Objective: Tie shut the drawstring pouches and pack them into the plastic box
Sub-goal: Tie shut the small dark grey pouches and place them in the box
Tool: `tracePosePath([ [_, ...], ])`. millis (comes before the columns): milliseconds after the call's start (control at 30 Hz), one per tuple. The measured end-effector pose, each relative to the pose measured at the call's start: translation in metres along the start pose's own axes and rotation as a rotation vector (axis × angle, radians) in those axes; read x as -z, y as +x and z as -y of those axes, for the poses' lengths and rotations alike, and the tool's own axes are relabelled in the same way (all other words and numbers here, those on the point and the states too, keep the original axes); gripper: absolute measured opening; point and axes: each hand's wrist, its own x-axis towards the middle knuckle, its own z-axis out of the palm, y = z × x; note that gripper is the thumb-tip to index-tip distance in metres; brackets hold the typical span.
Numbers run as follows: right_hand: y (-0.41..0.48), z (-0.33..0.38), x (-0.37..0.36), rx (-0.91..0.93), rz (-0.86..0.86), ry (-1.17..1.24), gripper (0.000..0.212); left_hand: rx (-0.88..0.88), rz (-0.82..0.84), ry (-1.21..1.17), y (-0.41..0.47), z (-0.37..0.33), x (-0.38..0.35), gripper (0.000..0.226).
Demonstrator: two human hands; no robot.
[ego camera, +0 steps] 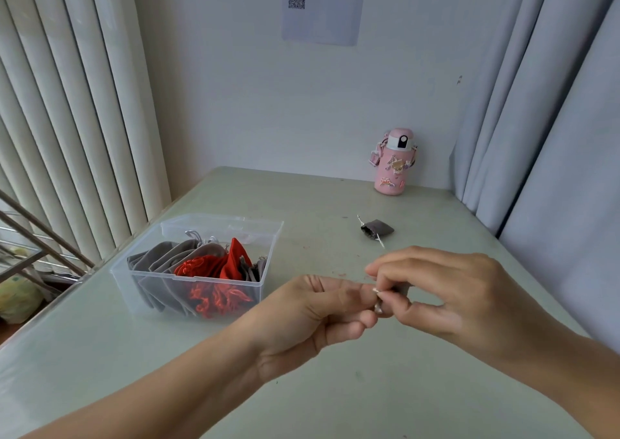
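My left hand [322, 314] and my right hand [446, 294] meet over the middle of the table. Both pinch a small grey drawstring pouch [401, 290] and its pale cord; my fingers hide most of it. Another grey pouch [376, 229] lies loose on the table farther back, its cords spread out. At the left stands the clear plastic box [201, 291], open, with several grey pouches and red pouches [214, 270] inside. The box's clear lid [228, 225] lies just behind it.
A pink drink bottle [394, 163] with stickers stands at the back near the wall. The pale green table [335, 398] meets curtains on the right and vertical blinds on the left. Its left edge drops off beside the box.
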Motion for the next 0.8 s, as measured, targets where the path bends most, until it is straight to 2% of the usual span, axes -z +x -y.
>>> tracePosePath([
  [267,0.002,0.009,0.011,-0.083,0.01,0.205,0.006,-0.002,0.134,-0.038,-0.001,0.001,0.001,0.012],
  [367,0.002,0.011,0.013,-0.084,0.034,0.225,0.009,0.026,0.189,-0.086,-0.001,0.001,0.002,0.023],
  [433,0.001,0.009,0.015,-0.07,0.044,0.182,0.015,0.054,0.152,-0.105,-0.001,0.0,0.001,0.024],
  [567,-0.004,0.007,0.014,-0.055,0.021,0.125,0.017,0.086,0.044,-0.108,-0.001,-0.004,-0.003,0.002],
  [633,-0.009,0.009,0.012,-0.141,0.0,0.262,0.016,0.072,0.043,-0.049,0.0,-0.005,-0.001,0.004],
  [700,-0.009,0.013,0.011,-0.338,-0.019,0.532,0.015,0.023,0.055,0.062,0.0,-0.004,-0.001,0.01],
  [800,-0.011,0.01,0.006,-0.64,-0.007,0.904,0.029,-0.064,0.051,0.201,0.002,-0.005,-0.002,0.008],
])
